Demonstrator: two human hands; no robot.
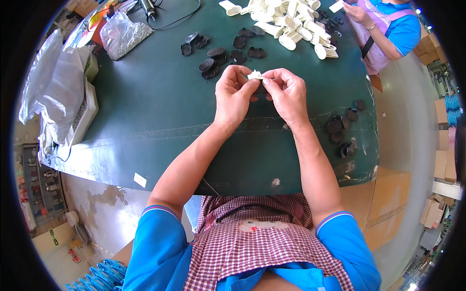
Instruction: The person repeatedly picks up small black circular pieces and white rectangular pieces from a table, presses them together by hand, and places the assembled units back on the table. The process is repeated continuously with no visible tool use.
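Observation:
Between my fingertips is a small white plastic piece (255, 75) set against a black plastic cap (260, 88). My left hand (235, 95) pinches the pair from the left, thumb in front. From the other side my right hand (287, 94) grips them, its thumb on the black part. The fingers partly cover both parts, so I cannot tell how they are joined. Just beyond my left hand lie several loose black oval caps (206, 65), a few bearing raised writing. Farther off, cream plastic tube-like parts (289, 22) are heaped on the green tabletop (164, 105).
More black caps (334, 126) lie at the right edge. A bag of small metal parts (122, 38), an electric screwdriver (148, 9) and a white tray (89, 109) stand on the left. Across the far right corner a co-worker (386, 29) holds a cream part.

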